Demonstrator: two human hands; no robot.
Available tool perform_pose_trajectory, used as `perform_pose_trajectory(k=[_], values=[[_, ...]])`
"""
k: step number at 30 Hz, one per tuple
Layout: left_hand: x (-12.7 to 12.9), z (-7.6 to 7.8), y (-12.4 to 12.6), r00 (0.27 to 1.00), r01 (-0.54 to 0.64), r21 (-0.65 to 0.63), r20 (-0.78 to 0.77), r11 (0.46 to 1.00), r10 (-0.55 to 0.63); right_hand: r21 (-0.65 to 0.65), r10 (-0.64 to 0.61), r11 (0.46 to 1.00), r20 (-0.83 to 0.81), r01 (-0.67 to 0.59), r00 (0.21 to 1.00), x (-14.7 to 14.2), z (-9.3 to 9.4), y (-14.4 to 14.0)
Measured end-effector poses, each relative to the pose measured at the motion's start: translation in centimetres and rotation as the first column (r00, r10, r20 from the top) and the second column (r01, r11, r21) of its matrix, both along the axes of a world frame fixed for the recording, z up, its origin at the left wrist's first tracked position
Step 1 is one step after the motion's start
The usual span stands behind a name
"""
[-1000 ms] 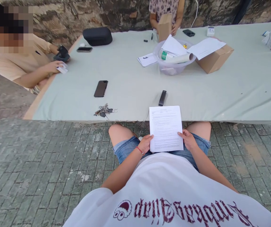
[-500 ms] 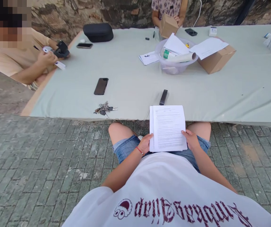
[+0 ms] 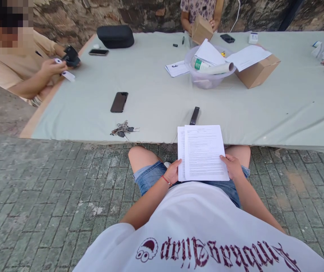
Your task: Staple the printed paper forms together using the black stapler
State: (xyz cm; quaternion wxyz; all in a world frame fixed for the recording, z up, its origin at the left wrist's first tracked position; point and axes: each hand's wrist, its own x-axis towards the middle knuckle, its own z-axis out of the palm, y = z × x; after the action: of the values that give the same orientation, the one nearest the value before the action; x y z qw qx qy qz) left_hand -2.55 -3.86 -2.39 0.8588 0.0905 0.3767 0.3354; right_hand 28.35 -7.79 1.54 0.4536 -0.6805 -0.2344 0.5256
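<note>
Printed sheets (image 3: 204, 166) bear unreadably small text (image 3: 200, 149); the shirt (image 3: 196, 206) has maroon lettering (image 3: 230, 250).

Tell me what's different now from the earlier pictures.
The right hand has slid the front paper rightward, baring a strip of the back paper. The box across the table has gone from upright to tilted. The left hand still holds the back paper; the phone and keys stayed put.
</note>
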Motion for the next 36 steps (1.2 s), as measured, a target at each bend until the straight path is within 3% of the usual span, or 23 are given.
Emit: perform_pose_trajectory(k=[4, 10, 23, 29, 33, 36], values=[[-0.1, 0.1, 0.0, 1.000, 0.004, -0.011, 0.018, 1.000, -0.004, -0.002, 0.048, 0.999, 0.007, -0.048, 0.999, -2.1, 0.2, 0.4], [0.1, 0.6, 0.1, 0.998, 0.042, -0.010, 0.052, 0.999, -0.041, -0.002, 0.078, 0.997, 0.086, -0.078, 0.993, -2.6, -0.3, 0.5], [0.8, 1.4, -0.3, 0.993, -0.036, 0.103, -0.105, 0.994, 0.047, 0.003, 0.145, 0.989, 0.247, -0.150, 0.958, -3.1, 0.0, 0.4], [0.8, 1.3, -0.4, 0.988, -0.055, 0.102, -0.139, 0.993, 0.069, -0.063, 0.185, 0.983, 0.339, -0.175, 0.922, -2.8, -1.2, 0.3], [0.8, 1.1, -0.4, 0.987, -0.050, 0.104, -0.149, 0.993, 0.065, -0.063, 0.126, 0.992, 0.500, -0.110, 0.857, -2.3, -2.3, 0.7], [0.8, 1.0, -0.3, 0.985, -0.044, 0.109, -0.159, 0.993, 0.061, -0.051, 0.104, 0.995, 0.443, -0.091, 0.890, -2.1, -3.0, 1.1]])
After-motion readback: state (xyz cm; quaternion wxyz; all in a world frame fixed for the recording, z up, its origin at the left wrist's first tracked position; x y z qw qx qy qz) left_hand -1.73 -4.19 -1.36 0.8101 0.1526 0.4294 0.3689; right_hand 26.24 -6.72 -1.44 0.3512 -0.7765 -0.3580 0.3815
